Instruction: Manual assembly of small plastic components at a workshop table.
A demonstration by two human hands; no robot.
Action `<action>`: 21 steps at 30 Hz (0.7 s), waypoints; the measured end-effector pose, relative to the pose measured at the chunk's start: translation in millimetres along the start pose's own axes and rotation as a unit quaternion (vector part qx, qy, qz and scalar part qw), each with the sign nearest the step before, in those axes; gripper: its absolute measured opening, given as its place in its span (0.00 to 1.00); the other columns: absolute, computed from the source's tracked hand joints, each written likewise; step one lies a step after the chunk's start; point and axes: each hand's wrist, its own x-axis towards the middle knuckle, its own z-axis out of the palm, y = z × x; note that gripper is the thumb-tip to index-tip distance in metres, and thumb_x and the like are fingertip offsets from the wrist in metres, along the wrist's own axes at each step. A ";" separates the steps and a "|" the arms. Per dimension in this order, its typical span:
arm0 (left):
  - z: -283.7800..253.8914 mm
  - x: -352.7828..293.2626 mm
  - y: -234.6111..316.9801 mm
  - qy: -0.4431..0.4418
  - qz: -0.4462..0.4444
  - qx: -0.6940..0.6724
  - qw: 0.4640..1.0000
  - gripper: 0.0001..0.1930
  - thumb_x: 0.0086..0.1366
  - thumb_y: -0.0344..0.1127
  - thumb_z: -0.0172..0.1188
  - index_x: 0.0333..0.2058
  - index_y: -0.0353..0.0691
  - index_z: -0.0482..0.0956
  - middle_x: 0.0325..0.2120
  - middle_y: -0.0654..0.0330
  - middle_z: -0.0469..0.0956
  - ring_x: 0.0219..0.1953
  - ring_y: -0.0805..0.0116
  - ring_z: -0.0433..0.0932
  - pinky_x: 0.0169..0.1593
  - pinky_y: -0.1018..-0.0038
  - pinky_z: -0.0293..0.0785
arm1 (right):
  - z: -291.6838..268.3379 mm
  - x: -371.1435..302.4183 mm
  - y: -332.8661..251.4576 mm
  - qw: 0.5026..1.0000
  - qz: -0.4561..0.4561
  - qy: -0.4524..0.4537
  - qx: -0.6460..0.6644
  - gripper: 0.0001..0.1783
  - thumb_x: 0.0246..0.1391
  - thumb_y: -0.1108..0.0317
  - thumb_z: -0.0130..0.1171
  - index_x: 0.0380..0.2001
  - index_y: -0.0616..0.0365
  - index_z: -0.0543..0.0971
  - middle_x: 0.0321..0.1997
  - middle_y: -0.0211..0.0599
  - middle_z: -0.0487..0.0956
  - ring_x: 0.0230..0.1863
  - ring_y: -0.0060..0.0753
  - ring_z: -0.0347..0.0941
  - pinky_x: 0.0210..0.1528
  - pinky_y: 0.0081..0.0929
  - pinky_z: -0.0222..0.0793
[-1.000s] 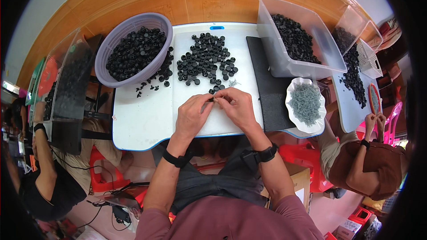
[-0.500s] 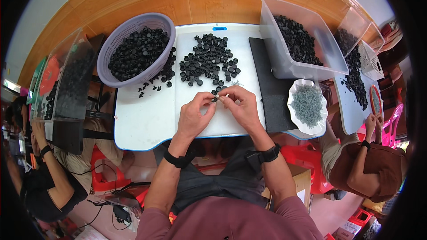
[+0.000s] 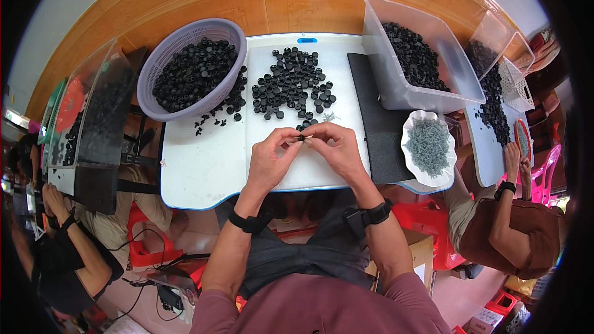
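My left hand (image 3: 271, 159) and my right hand (image 3: 337, 151) meet over the near middle of the white table. Their fingertips are pinched together on a small black plastic piece (image 3: 301, 138), mostly covered by the fingers. Just beyond the fingertips lies the near end of a loose pile of round black caps (image 3: 288, 89). A few thin pale grey pins (image 3: 331, 116) are scattered right beside my right hand. Farther right, a white scalloped bowl (image 3: 407, 142) holds many more grey pins (image 3: 428, 143).
A purple-grey basket (image 3: 143, 80) full of black caps stands at the back left. To the right are a black mat (image 3: 377, 130) and a clear plastic bin (image 3: 464, 77) with small black parts. Two other people (image 3: 520, 229) sit at neighbouring tables, left and right.
My fingertips have shifted slightly around the small black piece, and my hands stay in nearly the same place. The neighbours' hands have moved a little.
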 end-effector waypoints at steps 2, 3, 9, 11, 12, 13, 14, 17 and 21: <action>-0.9 0.9 -2.5 -0.008 0.020 0.016 1.000 0.11 0.61 0.26 0.68 0.43 0.35 0.83 0.36 0.58 0.87 0.36 0.69 0.85 0.39 0.75 0.79 | -1.4 0.8 1.7 1.000 0.009 -0.007 0.014 0.07 0.54 0.77 0.66 0.38 0.60 0.86 0.32 0.28 0.85 0.31 0.13 0.74 0.32 0.15 0.67; -1.4 0.9 -2.0 -0.009 0.020 0.016 1.000 0.11 0.61 0.26 0.68 0.43 0.35 0.83 0.36 0.58 0.87 0.36 0.69 0.85 0.39 0.75 0.79 | -1.9 0.9 2.5 0.999 0.019 -0.013 0.028 0.07 0.54 0.76 0.67 0.38 0.60 0.86 0.32 0.28 0.84 0.31 0.13 0.74 0.32 0.15 0.67; -1.4 0.2 1.9 -0.010 -0.011 0.020 1.000 0.11 0.61 0.26 0.68 0.43 0.36 0.85 0.36 0.60 0.86 0.34 0.74 0.81 0.40 0.77 0.77 | -3.6 0.8 0.6 0.999 0.018 -0.018 0.024 0.07 0.54 0.75 0.67 0.38 0.61 0.85 0.33 0.29 0.84 0.31 0.14 0.74 0.33 0.16 0.68; -1.6 0.0 0.3 -0.005 -0.018 0.028 0.999 0.09 0.60 0.28 0.69 0.41 0.37 0.86 0.36 0.58 0.86 0.34 0.70 0.84 0.39 0.75 0.78 | -3.4 0.9 1.2 0.999 0.021 -0.018 0.031 0.08 0.54 0.75 0.67 0.38 0.61 0.85 0.33 0.29 0.85 0.32 0.14 0.74 0.33 0.16 0.68; -1.9 -0.2 -0.9 -0.005 -0.018 0.029 0.999 0.09 0.60 0.28 0.69 0.41 0.37 0.86 0.36 0.58 0.86 0.34 0.70 0.84 0.39 0.75 0.78 | -3.0 1.5 1.3 0.999 0.024 -0.020 0.038 0.08 0.54 0.76 0.67 0.38 0.61 0.85 0.34 0.29 0.85 0.32 0.14 0.75 0.34 0.16 0.68; -2.2 -0.6 -2.5 -0.009 -0.004 0.037 0.999 0.10 0.60 0.27 0.69 0.42 0.38 0.85 0.36 0.58 0.86 0.35 0.69 0.84 0.39 0.75 0.78 | -2.9 1.7 0.6 0.999 0.023 -0.020 0.039 0.08 0.54 0.76 0.67 0.38 0.61 0.85 0.34 0.29 0.85 0.32 0.14 0.75 0.34 0.16 0.68; -2.5 -0.7 -3.3 -0.013 0.009 0.046 0.999 0.11 0.60 0.27 0.68 0.43 0.38 0.85 0.36 0.57 0.86 0.35 0.68 0.84 0.40 0.75 0.78 | -3.2 1.7 -0.4 0.999 0.017 -0.020 0.018 0.08 0.54 0.76 0.67 0.38 0.61 0.85 0.34 0.29 0.84 0.33 0.15 0.75 0.35 0.16 0.69; 2.5 2.2 -2.1 0.035 0.060 0.082 0.994 0.15 0.61 0.25 0.66 0.47 0.38 0.83 0.38 0.57 0.85 0.35 0.66 0.83 0.40 0.74 0.78 | -4.7 2.1 5.4 0.999 0.000 0.015 0.031 0.08 0.54 0.77 0.66 0.39 0.62 0.85 0.36 0.30 0.84 0.34 0.16 0.76 0.37 0.17 0.71; 3.4 8.4 -4.9 0.037 0.006 0.122 0.992 0.17 0.60 0.25 0.65 0.50 0.38 0.81 0.40 0.56 0.79 0.36 0.62 0.79 0.42 0.69 0.77 | -4.7 3.0 6.5 0.987 0.030 0.101 0.123 0.09 0.55 0.79 0.65 0.40 0.64 0.83 0.37 0.30 0.83 0.37 0.17 0.78 0.41 0.17 0.73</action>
